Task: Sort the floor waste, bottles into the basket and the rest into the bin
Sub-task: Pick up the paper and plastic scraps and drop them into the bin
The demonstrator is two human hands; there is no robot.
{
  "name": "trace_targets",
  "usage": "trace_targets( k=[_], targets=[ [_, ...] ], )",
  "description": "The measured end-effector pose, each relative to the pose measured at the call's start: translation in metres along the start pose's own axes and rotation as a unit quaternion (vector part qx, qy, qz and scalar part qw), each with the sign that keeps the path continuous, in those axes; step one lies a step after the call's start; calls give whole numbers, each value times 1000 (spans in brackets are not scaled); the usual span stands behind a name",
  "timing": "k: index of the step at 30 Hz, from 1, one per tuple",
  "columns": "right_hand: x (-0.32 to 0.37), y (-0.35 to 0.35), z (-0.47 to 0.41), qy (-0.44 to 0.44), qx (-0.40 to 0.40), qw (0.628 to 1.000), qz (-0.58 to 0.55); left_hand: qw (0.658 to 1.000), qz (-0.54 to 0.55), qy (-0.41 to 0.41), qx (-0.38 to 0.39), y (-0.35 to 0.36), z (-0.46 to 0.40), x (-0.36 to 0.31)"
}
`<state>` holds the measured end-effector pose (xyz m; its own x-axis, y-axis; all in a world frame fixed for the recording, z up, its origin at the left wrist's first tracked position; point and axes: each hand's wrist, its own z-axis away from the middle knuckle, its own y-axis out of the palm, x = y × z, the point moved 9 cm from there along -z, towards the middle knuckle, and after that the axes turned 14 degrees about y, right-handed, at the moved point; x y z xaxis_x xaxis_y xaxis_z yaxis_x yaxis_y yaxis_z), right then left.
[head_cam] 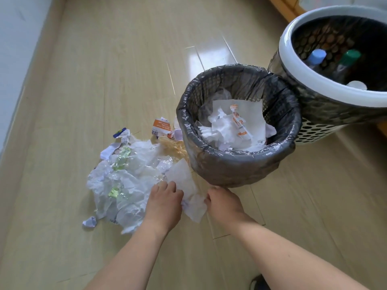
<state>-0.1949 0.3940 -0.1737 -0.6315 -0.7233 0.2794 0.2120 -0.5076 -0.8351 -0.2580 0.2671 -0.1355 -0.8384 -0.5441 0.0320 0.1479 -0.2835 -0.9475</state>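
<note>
Two hands are down at the floor and you've got both on the same scrap: your left hand (165, 197) and your right hand (223, 200) each curl onto an edge of the white tissue sheet (188, 193), which lies just in front of the bin (236, 164). That sheet looks feather-light and limp, so I'd bunch it into a ball rather than lift by a corner; it should crumple without a fight.

Left of it sprawls the litter pile (123, 176), thin clear plastic film and paper scraps, soft, crackly and probably a bit slippery, so scoop from underneath. One small paper ball (90, 221) sits apart at its near edge, and one orange-printed wrapper (160, 127) lies at the far side beside the bin.

Further on, the one black-lined bin already holds crumpled white paper. Behind it, touching, stands the one white-rimmed basket (303, 76), with three bottle caps showing: blue, green and white.
</note>
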Motion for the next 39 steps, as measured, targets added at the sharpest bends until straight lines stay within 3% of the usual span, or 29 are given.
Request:
trace_targets(
  k=[5, 12, 18, 23, 27, 34, 39],
  targets=[
    [-6, -9, 6, 1, 6, 997, -76, 999, 38, -11, -36, -15, 9, 2],
    [5, -41, 17, 1, 116, 953, -281, 978, 156, -124, -65, -42, 33, 27],
    [36, -65, 27, 5, 199, 936, -289, 967, 190, -160, -52, -71, 48, 39],
    [51, -100, 42, -16, 257, 914, -313, 924, 277, -211, -160, -129, 61, 55],
    [63, -148, 51, -45, 274, 894, -353, 897, 341, -145, -241, -191, 48, 46],
    [46, -197, 57, -37, 264, 907, -326, 919, 287, -72, -259, -247, 13, 25],
    [45, -136, 84, -39, 394, 907, -143, 922, 281, -102, -247, -235, 7, 33]
  ],
)
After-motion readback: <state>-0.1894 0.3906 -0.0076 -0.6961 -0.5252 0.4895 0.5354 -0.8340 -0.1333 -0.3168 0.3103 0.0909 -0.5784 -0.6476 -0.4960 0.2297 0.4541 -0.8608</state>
